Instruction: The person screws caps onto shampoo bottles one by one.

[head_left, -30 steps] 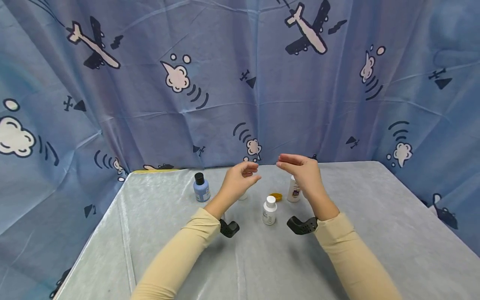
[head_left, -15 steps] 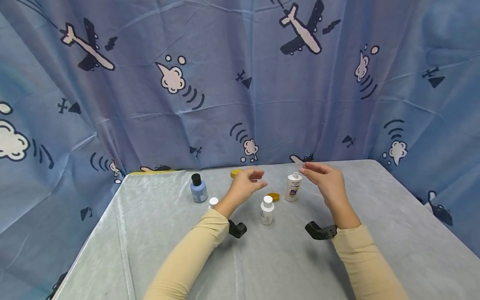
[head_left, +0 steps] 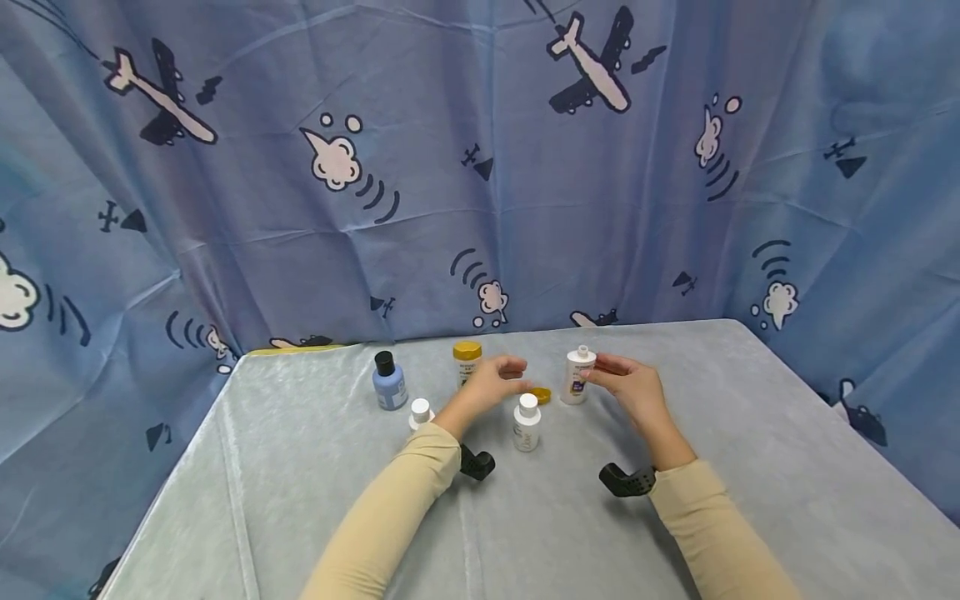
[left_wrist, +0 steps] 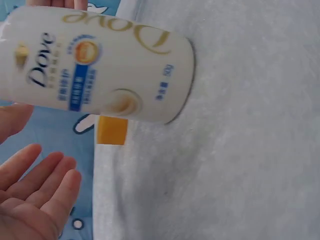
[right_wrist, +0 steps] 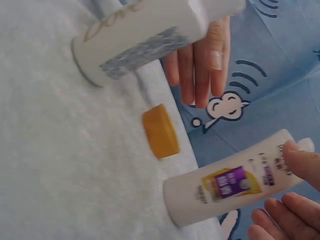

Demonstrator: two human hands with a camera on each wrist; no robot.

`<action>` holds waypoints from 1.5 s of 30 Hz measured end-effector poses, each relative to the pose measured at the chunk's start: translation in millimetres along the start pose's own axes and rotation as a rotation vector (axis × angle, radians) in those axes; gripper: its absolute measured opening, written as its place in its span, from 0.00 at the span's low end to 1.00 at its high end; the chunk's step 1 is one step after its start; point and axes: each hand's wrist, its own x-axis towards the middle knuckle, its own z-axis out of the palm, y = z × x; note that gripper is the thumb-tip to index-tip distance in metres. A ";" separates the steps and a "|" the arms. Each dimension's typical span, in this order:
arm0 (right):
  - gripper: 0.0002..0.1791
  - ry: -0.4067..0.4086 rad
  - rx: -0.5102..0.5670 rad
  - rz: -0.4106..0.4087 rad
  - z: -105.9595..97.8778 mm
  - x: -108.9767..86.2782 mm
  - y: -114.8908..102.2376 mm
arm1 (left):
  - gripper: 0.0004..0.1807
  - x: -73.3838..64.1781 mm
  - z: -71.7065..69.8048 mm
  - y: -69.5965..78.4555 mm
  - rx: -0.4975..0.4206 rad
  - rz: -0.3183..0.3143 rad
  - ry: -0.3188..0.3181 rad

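My right hand has its thumb over the front and its fingers behind an uncapped white bottle, which stands upright with its narrow neck bare. The right wrist view shows the thumb on the upper part of that bottle, above a purple and gold label. Lying left of it is a gold cap. Nearer to me stands a white Dove bottle with a white cap; its label faces the left wrist camera. My left hand hovers with relaxed, parted fingers behind the Dove bottle, holding nothing.
A blue bottle with a black cap stands at the left. Another white-capped bottle is partly hidden by my left forearm. Behind my left hand stands a yellow-capped bottle. A patterned blue curtain hangs behind the cloth-covered table.
My right hand first swung right, away from my left hand, then came in to the uncapped bottle and took hold of it. The left hand lowered slightly, bringing the yellow-capped bottle into sight.
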 end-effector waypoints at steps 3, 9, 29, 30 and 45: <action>0.38 0.022 0.019 0.006 4.1 0.6 4.5 | 0.27 2.2 4.7 -3.8 0.000 -0.009 -0.038; 0.35 0.039 0.013 0.002 9.8 2.5 7.5 | 0.23 7.6 12.4 -12.4 -0.023 -0.050 -0.069; 0.32 0.033 0.035 -0.006 20.1 9.6 13.5 | 0.15 16.9 22.4 -24.3 0.092 -0.060 -0.012; 0.32 0.031 0.033 -0.013 20.7 9.8 14.1 | 0.15 16.8 22.5 -24.4 0.093 -0.063 -0.010; 0.29 0.026 0.036 -0.049 22.8 15.4 20.7 | 0.16 13.8 22.9 -20.3 0.054 -0.095 0.017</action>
